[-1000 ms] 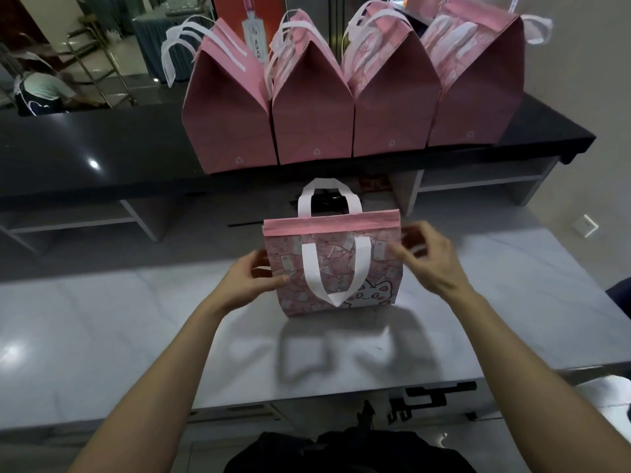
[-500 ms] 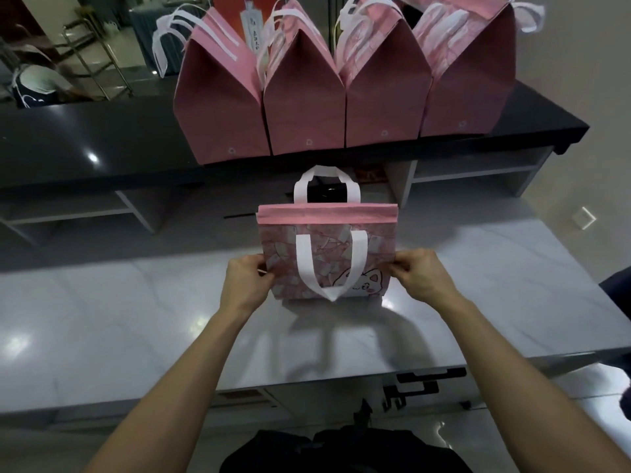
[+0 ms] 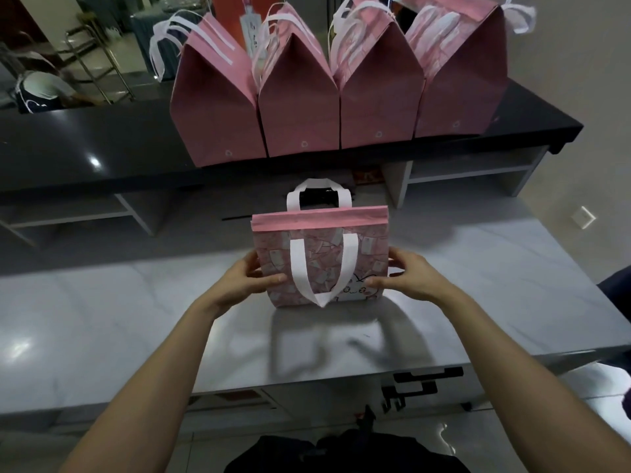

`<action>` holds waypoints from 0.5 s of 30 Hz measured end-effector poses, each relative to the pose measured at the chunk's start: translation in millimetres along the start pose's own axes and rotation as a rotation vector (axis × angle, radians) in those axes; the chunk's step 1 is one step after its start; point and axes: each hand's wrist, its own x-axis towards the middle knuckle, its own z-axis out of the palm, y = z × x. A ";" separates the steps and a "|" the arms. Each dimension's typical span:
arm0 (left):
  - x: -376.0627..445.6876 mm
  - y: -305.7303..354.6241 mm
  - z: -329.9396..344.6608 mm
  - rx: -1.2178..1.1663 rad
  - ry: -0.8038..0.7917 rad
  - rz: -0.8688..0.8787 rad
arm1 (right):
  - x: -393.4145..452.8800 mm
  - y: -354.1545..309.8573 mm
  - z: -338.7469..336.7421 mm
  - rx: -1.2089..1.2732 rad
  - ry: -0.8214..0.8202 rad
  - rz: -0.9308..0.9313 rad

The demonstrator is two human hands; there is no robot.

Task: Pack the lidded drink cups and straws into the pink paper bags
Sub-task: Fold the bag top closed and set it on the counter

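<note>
A pink patterned paper bag with white handles stands upright on the grey marble counter, its top folded shut. My left hand grips its left side, thumb on the front face and fingers behind. My right hand grips its right side the same way. Whatever is inside the bag is hidden. No loose cups or straws are in view.
Several closed pink bags with white handles stand in a row on the black upper shelf behind. The counter's front edge runs below my forearms. A person sits far left in the background.
My right hand came down from the bag's upper right corner to its lower side. Both hands now hold the bag by its sides.
</note>
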 end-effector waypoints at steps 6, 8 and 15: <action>4.2 17.1 -23.2 -0.171 0.243 0.098 | 0.9 -24.1 -38.9 0.105 0.484 -0.184; 6.3 29.8 -29.3 -0.159 0.272 0.109 | 8.0 -48.9 -50.7 0.014 0.602 -0.304; 8.1 36.6 -5.8 0.044 -0.016 0.018 | 43.6 -125.9 -40.3 -0.656 0.251 -0.519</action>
